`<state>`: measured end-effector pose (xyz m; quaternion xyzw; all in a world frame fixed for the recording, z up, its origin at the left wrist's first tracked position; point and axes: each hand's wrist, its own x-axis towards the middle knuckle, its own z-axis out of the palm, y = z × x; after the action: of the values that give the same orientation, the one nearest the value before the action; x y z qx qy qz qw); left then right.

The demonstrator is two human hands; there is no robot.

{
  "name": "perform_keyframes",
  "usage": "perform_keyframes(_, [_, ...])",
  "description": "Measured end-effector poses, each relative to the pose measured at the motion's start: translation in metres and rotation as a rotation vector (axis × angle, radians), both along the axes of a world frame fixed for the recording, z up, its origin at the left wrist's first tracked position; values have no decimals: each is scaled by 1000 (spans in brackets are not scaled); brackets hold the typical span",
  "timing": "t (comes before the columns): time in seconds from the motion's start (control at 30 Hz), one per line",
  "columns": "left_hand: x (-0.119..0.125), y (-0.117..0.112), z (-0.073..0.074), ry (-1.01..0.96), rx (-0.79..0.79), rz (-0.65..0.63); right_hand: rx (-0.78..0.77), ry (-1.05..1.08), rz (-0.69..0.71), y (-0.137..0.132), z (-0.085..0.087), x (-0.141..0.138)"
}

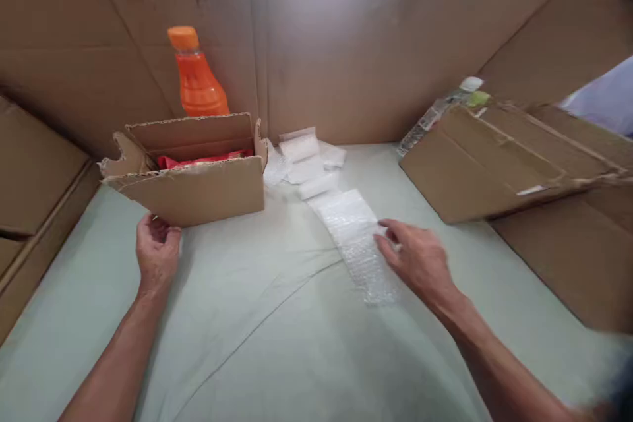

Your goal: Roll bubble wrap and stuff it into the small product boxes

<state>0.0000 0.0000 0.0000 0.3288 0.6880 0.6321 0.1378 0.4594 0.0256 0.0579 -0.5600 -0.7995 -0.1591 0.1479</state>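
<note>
From the head view: left hand (157,252) at the near lower edge of the cardboard box (212,194), fingers curled, perhaps to steady it — cannot tell whether pinching. Right hand (419,254) at the edge of the bubble-wrap strip (352,234), thumb near forefinger, too blurred to tell whether gripping. Strip flat on the green sheet (257,349), presumably for easy grasping; red packaging (222,156) walled in by the box.

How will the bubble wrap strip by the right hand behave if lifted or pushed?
The bubble wrap strip is probably floppy, being a thin sheet. It looks light for its size: translucent, bubbled film. Pushed, it would likely slide or crumple rather than roll, since it lies flat.
</note>
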Motion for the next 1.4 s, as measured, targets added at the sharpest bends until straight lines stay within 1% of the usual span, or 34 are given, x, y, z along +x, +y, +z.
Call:
perform_keyframes(0.03, [-1, 0, -1, 0, -1, 3, 52, 26, 11, 5, 9, -2])
perform_keyframes(0.1, [-2, 0, -3, 0, -6, 8, 97, 52, 69, 17, 24, -13])
perform_keyframes(0.13, [-2, 1, -4, 1, -10, 9, 90, 53, 115, 27, 29, -25])
perform_keyframes(0.2, [-2, 0, -5, 6, -16, 11, -4, 54, 284, 55, 32, -62])
perform_keyframes(0.23, [-3, 0, -5, 9, -23, 10, -62, 11, 350, 73, 30, -86])
perform_keyframes(0.27, [-3, 0, -5, 12, -30, 10, -110, -41, 386, 92, 26, -110])
perform_keyframes(0.33, [-3, 0, -5, 11, -42, 12, -198, -104, 420, 131, 15, -153])
perform_keyframes(0.4, [-3, 0, -6, 0, -43, 12, -281, -114, 434, 164, 3, -182])
perform_keyframes(0.47, [-3, 0, -6, -9, -37, 12, -318, -100, 430, 184, -2, -193])
perform_keyframes(0.5, [-3, 0, -7, -9, -36, 13, -317, -81, 417, 189, -2, -193])
perform_keyframes(0.57, [-3, 1, -8, 3, -36, 16, -312, 26, 391, 191, 4, -182])
perform_keyframes(0.67, [-5, 1, -9, 14, -26, 4, -335, 347, 387, 177, 25, -156])
perform_keyframes(0.7, [-6, 1, -10, 11, -18, -1, -334, 463, 386, 169, 36, -147])
perform_keyframes(0.77, [-7, 2, -12, -2, -3, -9, -268, 635, 376, 148, 59, -132])
perform_keyframes(0.8, [-8, 2, -12, -5, 4, -16, -213, 681, 381, 134, 72, -126])
perform_keyframes(0.87, [-10, 2, -15, -1, 19, -37, -119, 680, 443, 101, 94, -117])
perform_keyframes(0.9, [-10, 3, -16, 2, 26, -53, -111, 646, 498, 81, 101, -114])
perform_keyframes(0.93, [-11, 3, -17, 5, 32, -65, -143, 586, 567, 60, 105, -111])
perform_keyframes(0.97, [-12, 4, -17, 10, 32, -69, -209, 509, 642, 38, 104, -109])
perform_keyframes(1.0, [-12, 4, -17, 16, 27, -65, -295, 422, 712, 16, 99, -108])
perform_keyframes(1.07, [-12, 5, -14, 36, 21, -36, -480, 261, 808, -26, 81, -105])
perform_keyframes(1.13, [-11, 1, -6, 140, 21, 9, -637, 188, 844, -64, 57, -104])
perform_keyframes(1.2, [-6, -8, 8, 273, 35, 40, -762, 202, 867, -93, 41, -102])
perform_keyframes(1.23, [-1, -15, 17, 342, 48, 43, -816, 216, 885, -103, 37, -101])
perform_keyframes(1.3, [15, -34, 35, 461, 95, -3, -889, 247, 918, -109, 39, -96])
perform_keyframes(1.37, [40, -57, 50, 587, 144, -136, -872, 296, 898, -96, 49, -90])
perform_keyframes(1.4, [55, -68, 56, 650, 156, -239, -816, 327, 847, -83, 54, -87])
